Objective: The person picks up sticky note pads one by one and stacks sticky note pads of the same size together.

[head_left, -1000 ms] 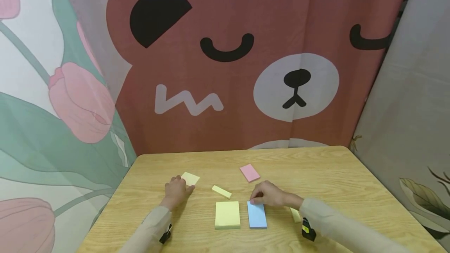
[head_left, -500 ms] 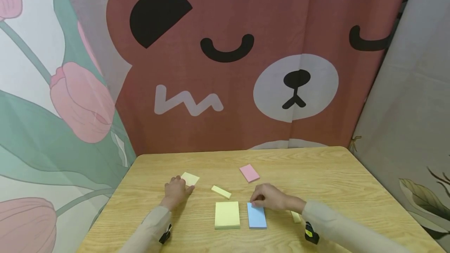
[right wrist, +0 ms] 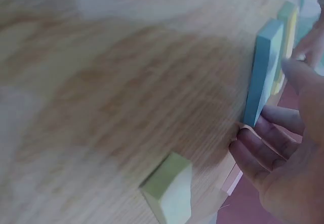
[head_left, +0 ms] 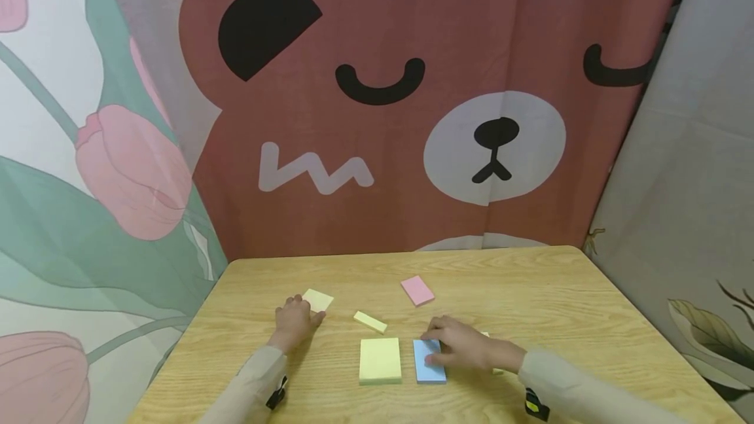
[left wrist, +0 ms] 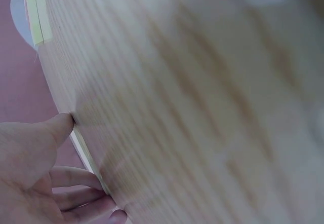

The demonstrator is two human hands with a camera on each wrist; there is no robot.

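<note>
My left hand (head_left: pixel 292 322) rests at a pale yellow sticky note pad (head_left: pixel 319 300) on the left of the table. In the left wrist view its thumb and fingertips lie along the pad's thin edge, with the pad between them. A blue sticky note pad (head_left: pixel 425 371) lies flat near the middle, under my right hand (head_left: pixel 462 343). That hand's fingers are loosely bent and spread apart. Its thumb is over the blue pad's top face and the other fingertips are by the far end, as the right wrist view shows. The right hand hides part of the blue pad.
A larger yellow pad (head_left: pixel 379 361) lies just left of the blue one. Behind it sit a narrow yellow pad (head_left: pixel 370 322) and a pink pad (head_left: pixel 417 290). Another yellow pad (right wrist: pixel 174 193) is partly hidden beneath the right wrist. Curtains surround the wooden table (head_left: pixel 577 319).
My right hand has shifted slightly right and nearer, its thumb moving apart from the fingers over the blue pad. The left hand stays at the pale yellow pad.
</note>
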